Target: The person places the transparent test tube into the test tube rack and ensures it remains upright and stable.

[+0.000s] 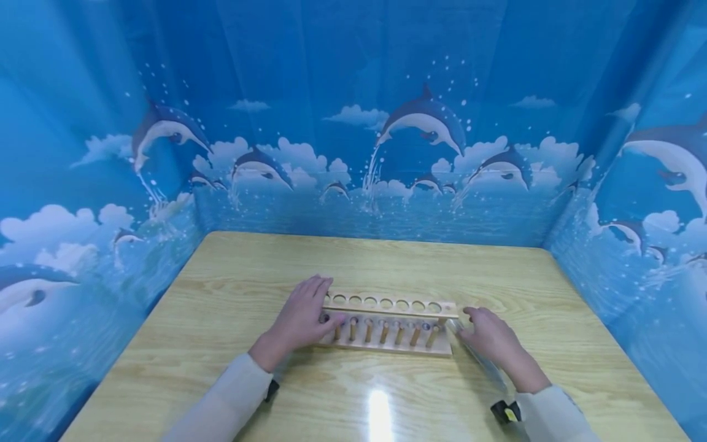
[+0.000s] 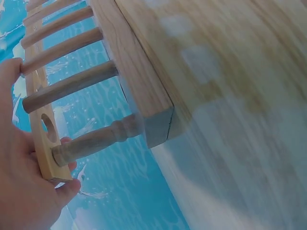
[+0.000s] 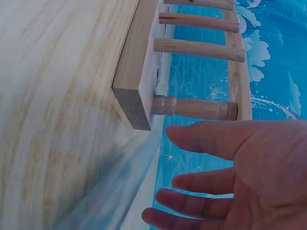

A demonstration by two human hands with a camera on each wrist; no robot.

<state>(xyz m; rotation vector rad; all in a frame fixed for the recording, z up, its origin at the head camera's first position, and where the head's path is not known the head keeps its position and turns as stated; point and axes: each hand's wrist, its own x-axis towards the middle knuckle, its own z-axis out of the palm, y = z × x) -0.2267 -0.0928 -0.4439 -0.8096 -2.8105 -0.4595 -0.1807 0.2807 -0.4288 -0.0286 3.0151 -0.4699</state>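
A wooden test tube rack (image 1: pixel 386 348) stands on the table, with a holed top bar (image 1: pixel 448 309) and a row of upright pegs (image 1: pixel 383 333). My left hand (image 1: pixel 301 312) grips the rack's left end; in the left wrist view its fingers (image 2: pixel 68 190) curl round the end of the top bar. Just off the right end is my right hand (image 1: pixel 491 334), its fingers (image 3: pixel 204 179) apart and holding nothing. Beside that hand, a clear see-through strip (image 3: pixel 112 187) runs slantwise from the rack's corner. No tubes show in the holes.
The light wood table (image 1: pixel 265 261) extends around the rack on all sides. A blue dolphin-print curtain (image 1: pixel 331 73) encloses it at the back and both sides. Bright glare (image 1: pixel 379 417) shows near the front. Each wrist wears a small black device (image 1: pixel 505 411).
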